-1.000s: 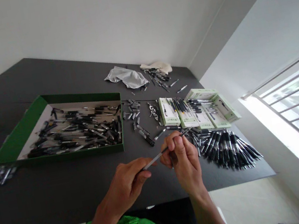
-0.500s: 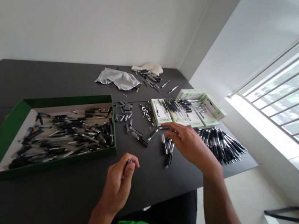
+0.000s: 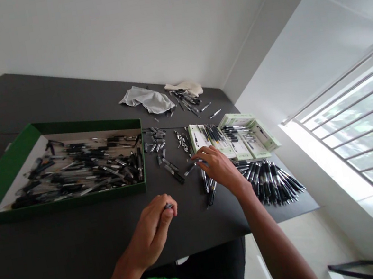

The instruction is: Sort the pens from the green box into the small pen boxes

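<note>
My left hand (image 3: 158, 224) is closed over the near part of the table. A small dark and clear tip (image 3: 168, 205) peeks out between thumb and forefinger; the rest is hidden in the fist. Farther right, my right hand (image 3: 218, 167) reaches over the table, thumb and forefinger bent and apart. Between them lies a clear pen piece (image 3: 189, 169), partly under the fingers; contact is unclear. Just below that hand is a small group of black and clear pens (image 3: 212, 193). Loose short clear-and-black pen parts (image 3: 157, 145) lie to its left.
A green-walled box (image 3: 7, 168) full of mixed pen parts stands left. White-green cartons (image 3: 260, 148) holding pens sit right, beside a fanned pile of black pens (image 3: 271, 182). Behind are a grey cloth (image 3: 148, 99), a cream cloth (image 3: 186, 86) and more pens (image 3: 184, 99).
My right hand has shifted left and slightly up, over the clear pen piece, which has barely moved. My left hand stays closed and has moved slightly right and down.
</note>
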